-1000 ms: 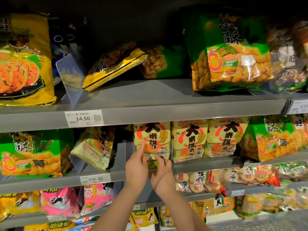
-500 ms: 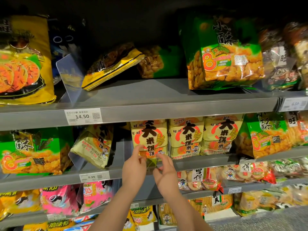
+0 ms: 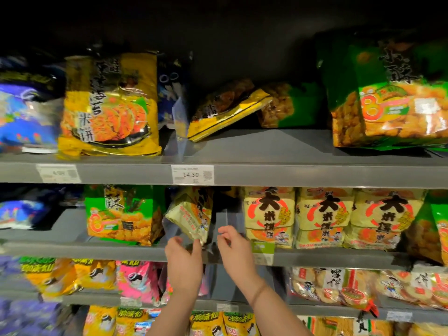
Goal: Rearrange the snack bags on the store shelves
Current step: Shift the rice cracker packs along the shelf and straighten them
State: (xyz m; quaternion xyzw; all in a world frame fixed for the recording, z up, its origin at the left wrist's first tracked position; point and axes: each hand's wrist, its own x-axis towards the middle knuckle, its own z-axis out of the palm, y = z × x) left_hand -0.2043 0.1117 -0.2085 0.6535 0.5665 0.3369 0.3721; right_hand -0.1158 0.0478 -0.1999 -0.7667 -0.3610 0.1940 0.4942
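The person is reaching for the tilted pale bag (image 3: 190, 214) leaning askew on the middle shelf (image 3: 63, 230), left hand (image 3: 184, 254) meeting its lower corner, grip unclear, right hand (image 3: 233, 244) hovering loosely curled and empty, so straightening seems barely to be starting

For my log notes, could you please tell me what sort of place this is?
Most likely a shop's snack aisle: tiered grey metal shelves, white paper price tags on their front edges, and rows of pale yellow plastic snack bags facing outward.
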